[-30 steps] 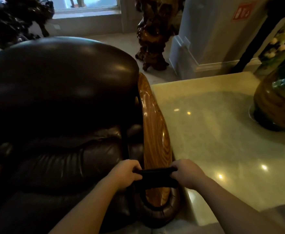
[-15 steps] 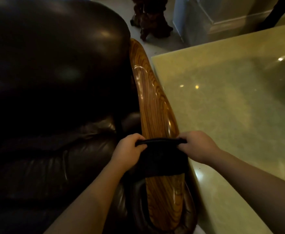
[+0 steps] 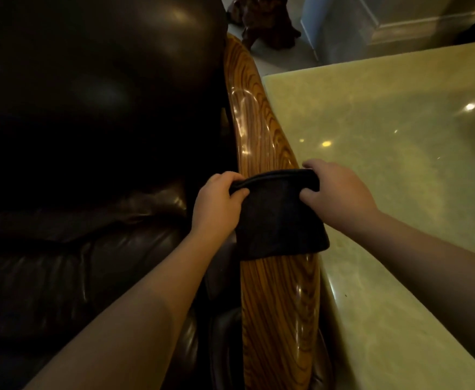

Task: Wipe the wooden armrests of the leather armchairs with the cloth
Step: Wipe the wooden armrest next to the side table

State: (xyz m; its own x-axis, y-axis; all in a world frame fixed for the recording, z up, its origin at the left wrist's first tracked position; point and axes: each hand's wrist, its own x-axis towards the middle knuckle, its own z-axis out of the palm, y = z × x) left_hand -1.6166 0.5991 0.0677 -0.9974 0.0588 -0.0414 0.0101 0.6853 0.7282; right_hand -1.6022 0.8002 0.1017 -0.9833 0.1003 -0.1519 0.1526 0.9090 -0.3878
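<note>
Armrest (image 3: pixel 258 130): in the head view, a glossy striped wooden rail is seen running along the right side of the dark leather armchair (image 3: pixel 95 114), from near the chair's back down to the lower edge of the picture.
Cloth (image 3: pixel 280 218): a dark cloth is draped across the rail about midway along it, its far edge rolled into a ridge and its near edge lying flat on the wood.
Left hand (image 3: pixel 216 205): it is closed around the cloth's inner end, on the seat side of the rail.
Right hand (image 3: pixel 340 194): it is closed around the cloth's outer end, on the table side, with the fingers curled over the rolled edge.
Step in hand: a wiping pass along the rail is judged to be under way.
Doing it well: the cloth should be kept taut between both grips and pressed evenly, so that the crown and both curved flanks are covered; the far end near the chair back should not be skipped.
Surface: the wood is polished and reflective, so streaks would likely show.
Table (image 3: pixel 399 178): a pale green stone-like top stands just beside the rail, leaving little room for the right hand's knuckles.
Room: a dark carved wooden piece (image 3: pixel 267 21) and a pale column base (image 3: pixel 343 29) stand on the floor beyond; the lighting is dim.
</note>
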